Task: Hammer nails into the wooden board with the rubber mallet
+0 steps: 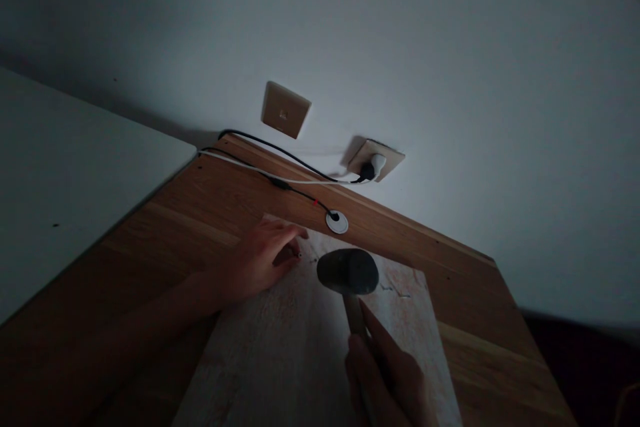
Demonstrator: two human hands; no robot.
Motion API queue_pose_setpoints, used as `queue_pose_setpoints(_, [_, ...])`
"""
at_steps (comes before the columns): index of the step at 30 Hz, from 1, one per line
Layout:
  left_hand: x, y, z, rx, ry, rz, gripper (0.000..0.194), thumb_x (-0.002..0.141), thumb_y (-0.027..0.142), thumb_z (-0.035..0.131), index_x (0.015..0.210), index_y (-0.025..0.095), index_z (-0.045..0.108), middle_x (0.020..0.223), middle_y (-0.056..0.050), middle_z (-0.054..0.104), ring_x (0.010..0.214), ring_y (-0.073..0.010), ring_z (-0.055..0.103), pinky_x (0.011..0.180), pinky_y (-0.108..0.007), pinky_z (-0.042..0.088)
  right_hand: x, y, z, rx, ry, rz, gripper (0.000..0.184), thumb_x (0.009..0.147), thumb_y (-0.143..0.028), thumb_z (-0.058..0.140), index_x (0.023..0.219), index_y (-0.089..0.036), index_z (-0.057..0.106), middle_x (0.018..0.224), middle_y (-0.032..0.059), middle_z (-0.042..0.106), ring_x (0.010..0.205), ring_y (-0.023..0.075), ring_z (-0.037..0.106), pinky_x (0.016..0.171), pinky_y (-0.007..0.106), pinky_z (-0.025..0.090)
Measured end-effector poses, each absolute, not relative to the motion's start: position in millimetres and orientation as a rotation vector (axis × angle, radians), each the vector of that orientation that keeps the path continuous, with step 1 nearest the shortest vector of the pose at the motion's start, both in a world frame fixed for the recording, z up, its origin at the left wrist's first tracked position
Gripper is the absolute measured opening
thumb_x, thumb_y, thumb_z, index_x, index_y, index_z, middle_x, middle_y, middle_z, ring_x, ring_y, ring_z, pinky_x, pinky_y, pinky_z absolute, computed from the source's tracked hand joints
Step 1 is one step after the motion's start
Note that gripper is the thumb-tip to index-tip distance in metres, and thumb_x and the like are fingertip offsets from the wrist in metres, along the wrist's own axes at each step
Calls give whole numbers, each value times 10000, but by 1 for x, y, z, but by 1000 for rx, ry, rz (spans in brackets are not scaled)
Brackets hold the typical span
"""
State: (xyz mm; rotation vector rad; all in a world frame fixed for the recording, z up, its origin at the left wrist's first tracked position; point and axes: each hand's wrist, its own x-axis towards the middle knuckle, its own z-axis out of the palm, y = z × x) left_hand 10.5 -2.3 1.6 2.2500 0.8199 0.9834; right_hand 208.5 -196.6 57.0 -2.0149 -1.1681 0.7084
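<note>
My right hand (387, 380) is wrapped round the handle of a rubber mallet (349, 271). The mallet's dark head appears over the upper part of a pale, worn-looking board (300, 347); whether it touches the board, I cannot tell. Against the board's upper left rests my left hand (260, 253), its thumb and forefinger apart. A small dark spot shows by the thumb tip. Several small, thin metal pieces (395, 291) stick up or lie near the board's far edge, right of the mallet head. Dim light hides their exact kind.
The board lies on a wooden desktop (475, 340) against a white wall (490, 113). Behind it are a round cable grommet (337, 221), black and white cables (280, 181), and a wall socket (390, 153) with plugs. A blank-looking wall plate (286, 110) and a white panel (85, 173) stand leftward.
</note>
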Motion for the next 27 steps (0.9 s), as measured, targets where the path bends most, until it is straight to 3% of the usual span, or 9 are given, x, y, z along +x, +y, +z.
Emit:
queue_pose_setpoints(3, [9,0,1,2262,800,991,298,920,115,712,1188,229,653,1022,-41,783,1087,-275,709,1013,-450,509,200,-182,67,-1978,-1158,790,726,1012,-703,584,1478,-163,719,638,16,647,529,181,641,481,276,545])
queue_pose_setpoints(6, [9,-1,0,2218,783,1023,359,916,127,722,1247,238,642,1018,-35,779,1119,-282,694,1038,-463,498,196,-171,71,-2006,-1132,869,754,981,-703,639,1506,-164,688,638,3,624,500,153,577,413,239,458])
queue_pose_setpoints(11, [9,-3,-2,2154,791,1032,403,912,124,688,1293,241,635,1178,-67,775,1125,-283,684,999,-454,524,195,-157,71,-1847,-1273,1157,694,1064,-672,499,1525,-172,640,539,-74,470,431,113,419,377,212,315])
queue_pose_setpoints(21, [10,0,-5,2164,804,1026,399,889,128,709,1272,231,661,1214,-79,772,1151,-292,698,1016,-467,529,195,-155,62,-1830,-1288,1141,673,1088,-617,479,1550,-147,616,547,-76,479,428,110,424,368,202,334])
queue_pose_setpoints(27, [10,0,-4,2158,833,985,352,903,127,695,1237,234,675,1165,-72,778,1141,-291,700,1017,-467,519,185,-157,63,-1812,-1066,1093,755,1018,-671,591,1549,-135,613,564,-71,534,397,92,448,362,191,361])
